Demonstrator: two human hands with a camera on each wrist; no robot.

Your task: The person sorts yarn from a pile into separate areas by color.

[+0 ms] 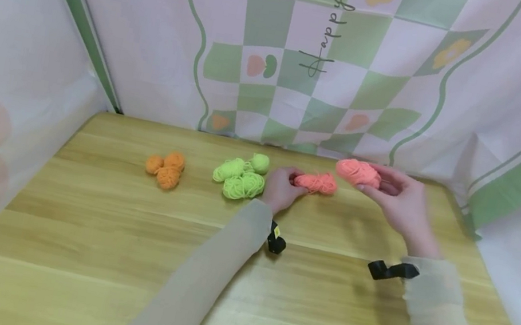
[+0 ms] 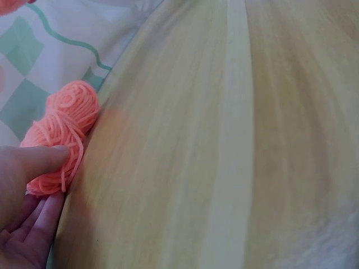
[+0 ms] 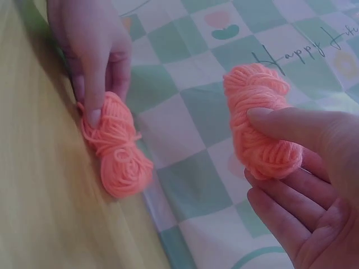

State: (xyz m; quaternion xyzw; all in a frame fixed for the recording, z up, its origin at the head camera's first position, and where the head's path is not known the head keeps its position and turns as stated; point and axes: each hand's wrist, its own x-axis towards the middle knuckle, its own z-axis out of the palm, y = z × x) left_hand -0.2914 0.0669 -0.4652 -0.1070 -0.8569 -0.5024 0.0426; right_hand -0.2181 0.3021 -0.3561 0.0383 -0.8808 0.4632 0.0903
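My left hand [image 1: 283, 188] pinches the left end of a coral-pink skein of yarn [image 1: 318, 183] low over the table, near its back edge. In the left wrist view the thumb lies across this skein [image 2: 59, 137], which narrows at its middle. To the right and higher, my right hand [image 1: 400, 201] holds a second coral-pink yarn skein [image 1: 358, 172] by its right end. The right wrist view shows the thumb pressed on that skein [image 3: 261, 123] and the fingers under it. Both skeins are wound in loose strands.
Just left of my left hand lie several lime-green yarn bundles [image 1: 243, 185], two long and one round. Farther left, orange yarn balls [image 1: 168, 176] sit in a small cluster. A checkered cloth [image 1: 297, 105] hangs behind the wooden table [image 1: 307, 310], with more cloth at both sides.
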